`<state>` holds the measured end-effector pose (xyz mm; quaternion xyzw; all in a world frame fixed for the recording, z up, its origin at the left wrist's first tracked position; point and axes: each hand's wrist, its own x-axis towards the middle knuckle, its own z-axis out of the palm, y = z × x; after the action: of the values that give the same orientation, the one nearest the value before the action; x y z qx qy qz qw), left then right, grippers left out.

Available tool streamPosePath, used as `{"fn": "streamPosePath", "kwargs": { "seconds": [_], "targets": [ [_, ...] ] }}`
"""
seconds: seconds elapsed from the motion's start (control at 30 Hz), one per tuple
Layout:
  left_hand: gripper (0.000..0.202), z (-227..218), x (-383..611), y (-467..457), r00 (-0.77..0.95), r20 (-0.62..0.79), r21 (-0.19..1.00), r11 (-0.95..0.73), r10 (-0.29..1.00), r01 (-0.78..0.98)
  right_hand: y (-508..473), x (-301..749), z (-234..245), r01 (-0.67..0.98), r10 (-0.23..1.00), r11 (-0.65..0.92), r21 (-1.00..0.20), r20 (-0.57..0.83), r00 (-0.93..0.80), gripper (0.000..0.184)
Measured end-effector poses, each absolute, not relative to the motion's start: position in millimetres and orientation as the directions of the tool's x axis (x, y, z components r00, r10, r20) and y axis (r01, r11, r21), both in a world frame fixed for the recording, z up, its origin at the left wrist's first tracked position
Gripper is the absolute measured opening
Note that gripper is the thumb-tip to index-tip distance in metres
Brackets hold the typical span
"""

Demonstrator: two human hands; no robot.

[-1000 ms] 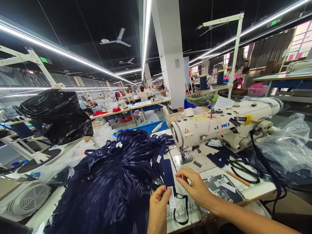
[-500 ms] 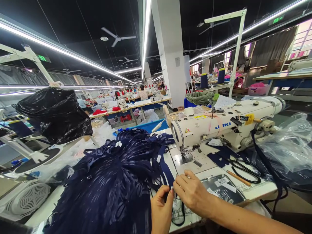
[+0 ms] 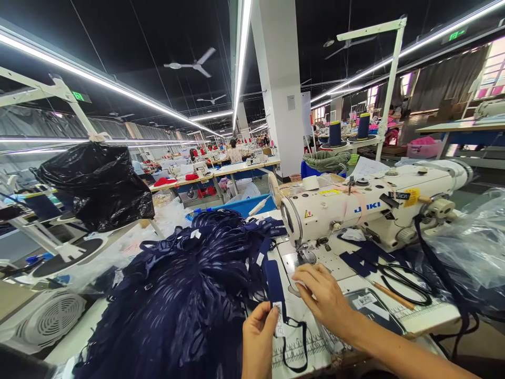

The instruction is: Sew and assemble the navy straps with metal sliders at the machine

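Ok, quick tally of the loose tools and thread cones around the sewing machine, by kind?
Navy thread cones: 2, on the stand behind the machine.
Black-handled scissors: 1, on the table right of the needle.
Pencil: 1, lying beside the scissors.
White tape roll: 1, on the machine head.
Total: 5.
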<state>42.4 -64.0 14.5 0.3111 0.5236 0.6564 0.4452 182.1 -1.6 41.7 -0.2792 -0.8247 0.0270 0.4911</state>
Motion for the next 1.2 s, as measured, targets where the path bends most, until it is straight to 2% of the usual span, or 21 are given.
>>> {"fn": "streamPosePath", "kwargs": {
  "seconds": [0.1, 0.23, 0.4, 0.53, 0.6, 0.67, 0.77, 0.83, 0.9, 1.07, 1.2],
  "targets": [
    [0.033, 14.3, 40.9, -63.9, -0.421, -0.042, 0.973, -0.057, 0.906, -0.222, -10.2, 175.4, 44.5, 0.37, 0.378, 0.905, -0.212, 0.801, -0.465, 0.023],
    [0.031, 19.5, 38.3, -66.1, -0.369, -0.027, 0.991, -0.024, 0.929, -0.133, -14.7, 168.2, 43.4, 0.39, 0.303, 0.915, -0.098, 0.806, -0.508, 0.03],
    [0.023, 25.8, 38.0, -68.3, -0.344, 0.167, 0.984, -0.137, 0.924, 0.111, -16.2, 164.6, 45.9, 0.435, 0.248, 0.9, 0.024, 0.793, -0.557, 0.036],
    [0.02, 31.2, 41.3, -71.0, -0.303, 0.31, 0.918, -0.201, 0.901, 0.341, -19.7, 160.6, 49.1, 0.464, 0.164, 0.863, 0.198, 0.759, -0.63, 0.035],
    [0.02, 33.0, 41.9, -72.6, -0.293, 0.334, 0.893, -0.202, 0.896, 0.401, -19.5, 159.2, 48.3, 0.441, 0.137, 0.867, 0.231, 0.741, -0.657, 0.032],
    [0.022, 31.4, 39.8, -72.9, -0.295, 0.314, 0.899, -0.183, 0.902, 0.397, -16.5, 160.1, 46.6, 0.403, 0.176, 0.907, 0.124, 0.757, -0.629, 0.029],
    [0.026, 21.8, 32.2, -69.9, -0.314, 0.203, 0.963, -0.132, 0.927, 0.234, -8.1, 166.3, 46.2, 0.362, 0.419, 0.895, -0.261, 0.772, -0.479, 0.021],
    [0.03, 14.1, 27.1, -66.5, -0.303, 0.092, 0.996, -0.082, 0.949, 0.046, -3.3, 171.1, 47.8, 0.351, 0.556, 0.828, -0.437, 0.724, -0.409, 0.017],
    [0.032, 9.4, 24.5, -63.6, -0.27, -0.002, 0.994, -0.028, 0.963, -0.107, -1.5, 173.7, 49.5, 0.351, 0.584, 0.81, -0.469, 0.695, -0.419, 0.017],
    [0.029, 15.1, 29.6, -64.0, -0.366, -0.067, 0.953, -0.049, 0.928, -0.298, -4.7, 171.6, 47.1, 0.345, 0.509, 0.858, -0.38, 0.721, -0.47, 0.018],
    [0.025, 24.4, 33.4, -67.3, -0.329, -0.11, 0.909, -0.039, 0.938, -0.415, -4.5, 171.4, 40.7, 0.38, 0.572, 0.819, -0.43, 0.664, -0.482, 0.02]
  ]
}}
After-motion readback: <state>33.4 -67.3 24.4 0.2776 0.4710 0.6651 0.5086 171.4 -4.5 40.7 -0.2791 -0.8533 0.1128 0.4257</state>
